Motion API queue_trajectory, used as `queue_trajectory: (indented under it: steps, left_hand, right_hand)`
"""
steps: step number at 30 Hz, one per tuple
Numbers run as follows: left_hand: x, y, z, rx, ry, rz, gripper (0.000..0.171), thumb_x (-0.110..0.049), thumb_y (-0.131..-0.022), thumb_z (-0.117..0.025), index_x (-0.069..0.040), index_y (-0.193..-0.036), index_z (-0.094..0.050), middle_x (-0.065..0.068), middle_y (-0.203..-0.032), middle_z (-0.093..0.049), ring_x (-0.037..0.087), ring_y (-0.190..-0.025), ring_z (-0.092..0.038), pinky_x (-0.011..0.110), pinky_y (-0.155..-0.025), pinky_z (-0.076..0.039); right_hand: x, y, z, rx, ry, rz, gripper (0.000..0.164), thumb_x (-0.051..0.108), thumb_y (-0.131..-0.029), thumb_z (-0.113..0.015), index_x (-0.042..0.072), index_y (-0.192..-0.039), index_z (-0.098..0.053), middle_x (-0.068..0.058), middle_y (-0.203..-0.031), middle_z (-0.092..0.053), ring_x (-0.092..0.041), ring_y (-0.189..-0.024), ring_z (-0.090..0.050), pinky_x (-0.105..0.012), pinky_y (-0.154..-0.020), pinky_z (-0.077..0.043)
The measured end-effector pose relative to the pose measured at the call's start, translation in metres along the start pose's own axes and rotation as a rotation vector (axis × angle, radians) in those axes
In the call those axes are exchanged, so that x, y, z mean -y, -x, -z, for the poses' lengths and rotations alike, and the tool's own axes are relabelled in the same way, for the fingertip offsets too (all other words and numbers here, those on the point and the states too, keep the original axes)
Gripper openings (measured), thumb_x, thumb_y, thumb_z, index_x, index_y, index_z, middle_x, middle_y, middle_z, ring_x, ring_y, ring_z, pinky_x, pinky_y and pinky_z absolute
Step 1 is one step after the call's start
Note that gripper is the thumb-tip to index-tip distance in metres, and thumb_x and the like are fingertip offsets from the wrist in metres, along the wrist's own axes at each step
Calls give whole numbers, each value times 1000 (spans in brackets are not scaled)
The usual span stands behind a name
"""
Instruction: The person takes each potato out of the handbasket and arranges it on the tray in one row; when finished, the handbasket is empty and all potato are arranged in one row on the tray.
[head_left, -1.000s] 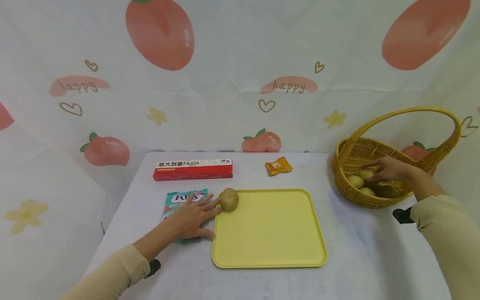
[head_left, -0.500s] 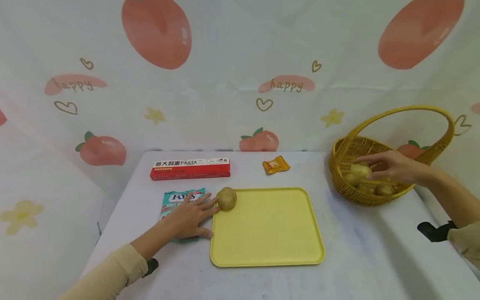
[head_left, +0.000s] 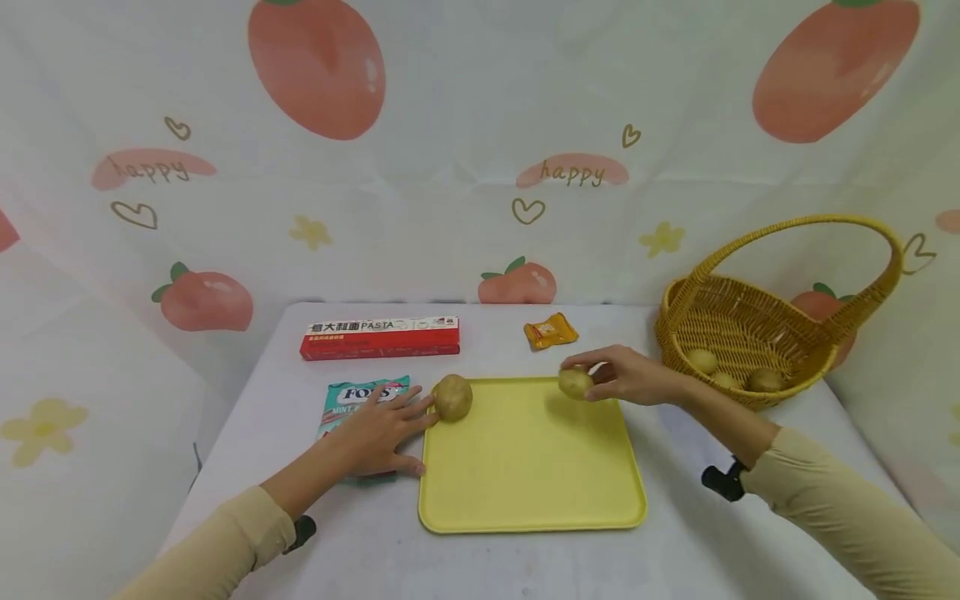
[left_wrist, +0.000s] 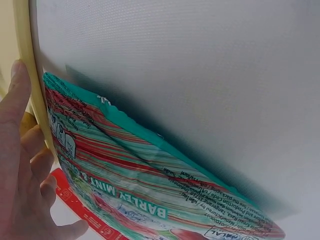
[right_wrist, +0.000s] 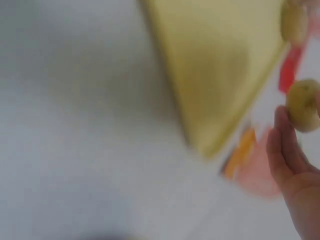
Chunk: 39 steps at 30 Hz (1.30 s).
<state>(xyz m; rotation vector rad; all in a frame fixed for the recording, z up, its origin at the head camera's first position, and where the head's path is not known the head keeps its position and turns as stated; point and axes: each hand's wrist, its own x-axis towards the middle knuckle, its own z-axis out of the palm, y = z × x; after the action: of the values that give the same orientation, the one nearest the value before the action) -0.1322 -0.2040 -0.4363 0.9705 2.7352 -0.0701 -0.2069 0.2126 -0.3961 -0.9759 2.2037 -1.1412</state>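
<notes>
My right hand [head_left: 626, 377] pinches a potato [head_left: 575, 383] between thumb and fingers, over the far right part of the yellow tray [head_left: 532, 467]. The same held potato [right_wrist: 303, 106] shows at the right edge of the right wrist view, where the tray is blurred. A second, larger potato [head_left: 453, 397] sits in the tray's far left corner. My left hand [head_left: 384, 435] lies with spread fingers at the tray's left rim, its fingertips right at that potato. Under this hand is a green candy bag [left_wrist: 135, 165], partly covered in the head view.
A wicker basket [head_left: 678, 358] with a tall handle stands at the right, several potatoes inside, among them a pale one [head_left: 702, 361]. Behind the tray lie a red pasta box [head_left: 381, 339] and a small orange packet [head_left: 551, 332]. A printed cloth hangs behind the table.
My right hand has lifted a potato out of the basket and carried it left, over the tray. The left hand has stayed at the tray's left rim.
</notes>
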Motion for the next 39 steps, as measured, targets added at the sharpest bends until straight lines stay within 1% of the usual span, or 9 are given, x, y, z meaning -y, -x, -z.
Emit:
queue_trajectory:
  steps: [6,12,15,19,21,24,30,34,39]
  left_hand:
    - [0,0,0,-1,-15,-12,83,-71,-83,-60,-25,-150,-46,3,-159,-36,33,-149,-24,68,-113,-22]
    - [0,0,2,6,-17,-6,83,-71,-83,-61,-24,-150,-47,4,-159,-37,33,-149,-25,68,-112,-23]
    - [0,0,2,13,-18,1,83,-71,-83,-60,-25,-150,-46,3,-159,-36,32,-149,-25,68,-112,-22]
    - [0,0,2,11,-13,3,82,-71,-83,-60,-26,-150,-47,3,-159,-36,33,-149,-24,68,-113,-22]
    - [0,0,2,7,-8,2,82,-71,-83,-61,-25,-150,-47,3,-159,-36,33,-149,-24,68,-112,-22]
    - [0,0,1,8,-2,2,82,-71,-83,-61,-25,-149,-48,3,-159,-36,33,-149,-24,68,-113,-22]
    - [0,0,0,6,-6,-2,82,-71,-83,-60,-25,-150,-47,3,-159,-36,33,-149,-24,68,-113,-21]
    - [0,0,1,-1,-8,-8,82,-71,-83,-61,-24,-149,-48,5,-159,-37,34,-149,-25,68,-112,-21]
    - [0,1,1,4,-8,-8,83,-71,-83,-60,-23,-149,-48,5,-159,-37,34,-149,-25,68,-112,-21]
  right_hand:
    - [-2,-50,-46,13,43,22,47,1,-90,-72,-2,-135,-59,-18,-139,-57,-25,-105,-68,-29,-86,-57]
    - [3,-84,-73,-25,99,64,47,2,-89,-73,0,-134,-60,-15,-135,-61,-21,-99,-68,-27,-85,-56]
    - [3,-94,-82,-65,181,95,47,5,-87,-75,1,-132,-62,-14,-125,-66,-18,-93,-65,-26,-83,-54]
    - [4,-101,-88,-110,291,104,48,12,-85,-79,5,-131,-65,-6,-106,-67,-15,-86,-52,-26,-78,-45]
    - [6,-101,-89,-112,312,100,48,12,-85,-79,6,-131,-65,-5,-99,-65,-15,-84,-49,-27,-76,-43]
    - [8,-99,-88,-94,302,97,48,12,-87,-77,4,-132,-64,-5,-97,-66,-15,-85,-53,-27,-78,-45]
    - [14,-86,-80,-60,249,79,50,18,-93,-71,3,-139,-58,-12,-118,-67,-21,-97,-66,-34,-88,-54]
    - [22,-68,-64,-20,220,44,53,23,-95,-69,2,-141,-54,-17,-129,-62,-25,-100,-69,-45,-91,-54]
    - [31,-33,-31,12,200,-1,56,29,-93,-72,3,-139,-56,-19,-134,-60,-26,-102,-69,-52,-94,-52]
